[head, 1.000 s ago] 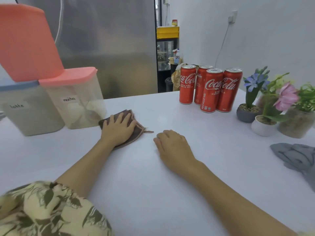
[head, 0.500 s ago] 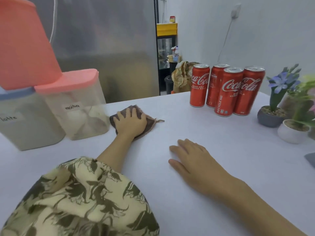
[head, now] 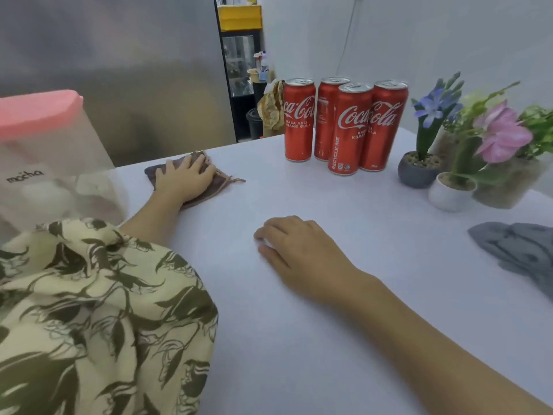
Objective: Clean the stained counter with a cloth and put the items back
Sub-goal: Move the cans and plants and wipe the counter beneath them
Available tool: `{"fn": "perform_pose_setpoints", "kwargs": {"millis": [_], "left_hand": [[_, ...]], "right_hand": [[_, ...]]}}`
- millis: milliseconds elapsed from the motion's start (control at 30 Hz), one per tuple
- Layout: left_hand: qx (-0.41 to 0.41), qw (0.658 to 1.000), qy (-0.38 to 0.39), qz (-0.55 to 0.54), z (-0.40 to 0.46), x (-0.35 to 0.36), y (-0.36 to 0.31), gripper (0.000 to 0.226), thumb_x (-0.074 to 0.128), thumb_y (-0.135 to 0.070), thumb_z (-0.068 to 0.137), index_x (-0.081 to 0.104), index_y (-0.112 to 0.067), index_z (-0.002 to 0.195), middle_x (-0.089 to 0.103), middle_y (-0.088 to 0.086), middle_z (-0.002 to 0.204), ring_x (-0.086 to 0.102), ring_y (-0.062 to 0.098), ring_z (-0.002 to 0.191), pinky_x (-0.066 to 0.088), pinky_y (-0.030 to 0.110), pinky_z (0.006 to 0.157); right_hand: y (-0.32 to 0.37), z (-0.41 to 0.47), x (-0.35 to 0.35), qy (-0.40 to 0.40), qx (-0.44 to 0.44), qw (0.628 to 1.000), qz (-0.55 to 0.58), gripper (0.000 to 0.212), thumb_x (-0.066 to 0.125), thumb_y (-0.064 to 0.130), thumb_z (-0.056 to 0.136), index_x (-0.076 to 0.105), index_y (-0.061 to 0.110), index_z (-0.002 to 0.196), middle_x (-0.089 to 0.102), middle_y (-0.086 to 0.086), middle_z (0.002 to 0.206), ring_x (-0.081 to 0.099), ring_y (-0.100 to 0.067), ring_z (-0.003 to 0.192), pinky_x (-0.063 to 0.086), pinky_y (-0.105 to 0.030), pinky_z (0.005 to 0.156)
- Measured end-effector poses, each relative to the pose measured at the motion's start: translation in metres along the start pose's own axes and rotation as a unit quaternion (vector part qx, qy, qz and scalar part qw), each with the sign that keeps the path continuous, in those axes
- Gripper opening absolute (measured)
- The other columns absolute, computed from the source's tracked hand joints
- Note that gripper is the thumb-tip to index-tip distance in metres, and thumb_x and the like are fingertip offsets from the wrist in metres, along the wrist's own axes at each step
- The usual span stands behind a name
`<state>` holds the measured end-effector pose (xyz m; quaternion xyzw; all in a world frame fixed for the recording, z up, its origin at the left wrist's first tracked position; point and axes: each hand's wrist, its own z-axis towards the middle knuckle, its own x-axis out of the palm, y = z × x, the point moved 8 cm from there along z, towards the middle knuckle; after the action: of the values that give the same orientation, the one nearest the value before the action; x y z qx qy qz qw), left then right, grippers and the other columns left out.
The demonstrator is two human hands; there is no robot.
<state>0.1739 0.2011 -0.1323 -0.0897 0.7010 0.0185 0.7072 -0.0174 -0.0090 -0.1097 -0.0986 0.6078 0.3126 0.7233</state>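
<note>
My left hand [head: 184, 178] lies flat on a brown cloth [head: 220, 182], pressing it onto the white counter [head: 329, 339] near the far edge. Just left of it stands a clear container with a pink lid, labelled mocha [head: 45, 163]. My right hand [head: 294, 253] rests palm down on the counter's middle, fingers slightly curled and holding nothing. Several red Coca-Cola cans [head: 347, 127] stand together at the back right. No stain shows on the counter.
Small potted flowers [head: 419, 169] and a white pot [head: 450, 191] sit at the right, behind a crumpled grey cloth [head: 520, 253] near the right edge. A steel fridge wall rises behind the counter. My patterned sleeve [head: 98, 319] fills the lower left.
My left hand has slid the brown cloth farther away along the counter, toward the far edge. The view has swung right and closer; the right hand stays in place.
</note>
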Motion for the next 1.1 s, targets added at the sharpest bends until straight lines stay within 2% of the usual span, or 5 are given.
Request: {"fn": "perform_pose_setpoints", "kwargs": {"millis": [267,500,700,867,1100], "left_hand": [[0.396,0.917,0.013,0.056,-0.081,0.016,-0.158,0.078,0.002,-0.058,0.078,0.015,-0.03,0.15,0.009,-0.008,0.158,0.004,0.016,0.146,0.0,0.054,0.116],[0.17,0.985,0.017,0.005,-0.063,0.011,-0.147,0.052,0.012,-0.055,0.096,0.008,-0.046,0.146,0.005,-0.008,0.159,0.002,0.03,0.146,0.003,0.055,0.115],[0.316,0.947,0.032,0.054,-0.116,0.023,-0.188,0.058,0.003,-0.064,0.09,0.005,-0.048,0.146,-0.002,-0.012,0.159,-0.002,0.028,0.146,0.005,0.055,0.115],[0.217,0.976,0.026,-0.005,-0.108,0.014,-0.207,0.06,0.012,-0.055,0.096,0.007,-0.031,0.151,0.001,-0.009,0.159,0.0,0.029,0.146,0.002,0.052,0.116],[0.365,0.93,0.033,-0.008,-0.164,0.018,-0.249,0.051,0.014,-0.045,0.101,0.001,-0.037,0.149,-0.001,-0.015,0.158,-0.002,0.018,0.147,0.004,0.045,0.118]], "right_hand": [[-0.026,-0.007,-0.028,-0.017,0.107,0.994,0.024,0.034,0.042,0.006,0.089,0.062,0.021,0.112,0.061,0.006,0.119,0.054,-0.02,0.106,0.036,-0.026,0.081],[-0.037,-0.019,-0.043,-0.03,0.188,0.981,0.028,0.032,0.044,0.006,0.086,0.064,0.02,0.106,0.06,0.002,0.116,0.055,-0.02,0.104,0.037,-0.026,0.075],[-0.078,-0.041,-0.075,-0.106,0.325,0.938,0.06,0.026,0.041,0.009,0.091,0.064,0.013,0.104,0.061,-0.005,0.112,0.056,-0.024,0.102,0.04,-0.028,0.074],[-0.079,-0.054,-0.069,-0.079,0.319,0.94,0.092,0.025,0.041,0.006,0.088,0.063,0.012,0.1,0.061,-0.007,0.109,0.056,-0.027,0.098,0.042,-0.03,0.074],[-0.109,-0.068,-0.086,-0.111,0.372,0.918,0.079,0.025,0.039,0.008,0.089,0.06,0.011,0.102,0.062,-0.01,0.104,0.053,-0.028,0.086,0.039,-0.028,0.069]]}}
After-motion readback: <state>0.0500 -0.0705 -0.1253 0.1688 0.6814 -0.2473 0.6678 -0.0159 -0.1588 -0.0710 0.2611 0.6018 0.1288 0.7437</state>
